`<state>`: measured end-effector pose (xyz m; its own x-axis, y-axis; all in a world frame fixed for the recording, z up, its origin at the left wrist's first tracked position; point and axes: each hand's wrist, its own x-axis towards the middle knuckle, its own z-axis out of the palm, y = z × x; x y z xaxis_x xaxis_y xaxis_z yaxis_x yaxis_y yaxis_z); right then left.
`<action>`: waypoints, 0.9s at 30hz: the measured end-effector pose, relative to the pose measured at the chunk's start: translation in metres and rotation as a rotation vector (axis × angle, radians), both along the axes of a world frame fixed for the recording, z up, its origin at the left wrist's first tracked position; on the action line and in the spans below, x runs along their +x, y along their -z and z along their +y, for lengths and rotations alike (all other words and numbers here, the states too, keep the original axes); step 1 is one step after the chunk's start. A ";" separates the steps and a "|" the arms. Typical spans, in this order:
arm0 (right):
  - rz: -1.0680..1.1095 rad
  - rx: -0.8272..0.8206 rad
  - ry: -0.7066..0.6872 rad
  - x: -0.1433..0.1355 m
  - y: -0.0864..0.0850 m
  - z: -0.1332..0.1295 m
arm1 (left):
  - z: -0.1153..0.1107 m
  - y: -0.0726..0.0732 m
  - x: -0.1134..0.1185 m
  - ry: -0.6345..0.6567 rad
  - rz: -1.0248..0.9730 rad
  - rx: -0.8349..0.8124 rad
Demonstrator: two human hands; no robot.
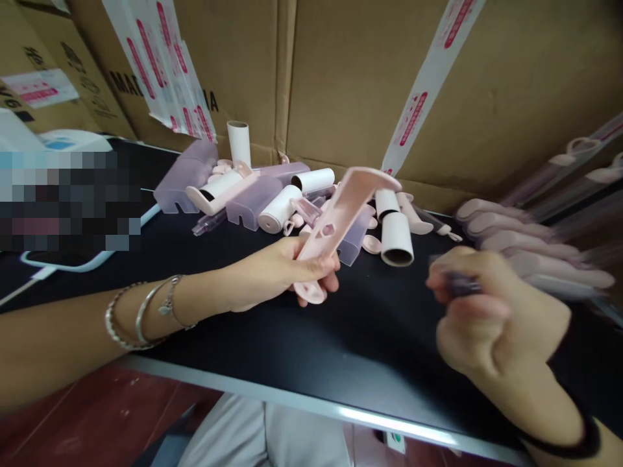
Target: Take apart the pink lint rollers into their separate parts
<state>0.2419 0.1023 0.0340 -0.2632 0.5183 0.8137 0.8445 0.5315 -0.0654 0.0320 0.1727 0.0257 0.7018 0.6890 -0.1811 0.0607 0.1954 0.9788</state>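
Observation:
My left hand (280, 269) is closed round the lower end of a long pale-pink plastic holder (348, 204). The holder has a hole near its middle and a curved lip at the top, and it tilts up to the right above the black table. Over the table's right side, my right hand (491, 318) is closed round a small dark purplish piece (461, 283), too blurred by motion to name. Just behind my left hand lie a translucent purple cover (353, 240), a pink round cap (372, 244) and a white paper tube (396, 239).
More white tubes (238, 143), purple covers (256, 200) and pink parts are heaped along the cardboard box (341, 84) at the back. Several pink-handled pieces (535, 250) lie in a row at right. At left sits a light-framed device (87, 259) with a cable.

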 end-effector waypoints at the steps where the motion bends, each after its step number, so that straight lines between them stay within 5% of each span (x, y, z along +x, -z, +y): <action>1: -0.143 -0.044 0.036 0.001 -0.003 -0.003 | 0.001 0.001 0.000 -0.051 -0.021 0.042; 6: -0.468 -0.067 0.249 0.003 -0.008 -0.004 | 0.004 0.004 -0.001 -0.101 -0.061 0.039; 16: -0.502 -0.059 0.323 -0.006 -0.012 -0.018 | -0.003 -0.008 0.003 -0.090 0.162 0.010; 27: -0.520 -0.031 0.370 -0.012 -0.012 -0.026 | 0.000 0.008 0.005 -0.130 0.021 -0.059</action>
<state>0.2299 0.0768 0.0464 -0.4183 0.6719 0.6112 0.8976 0.2027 0.3915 0.0366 0.1729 0.0179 0.6027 0.7618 -0.2375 0.0513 0.2600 0.9642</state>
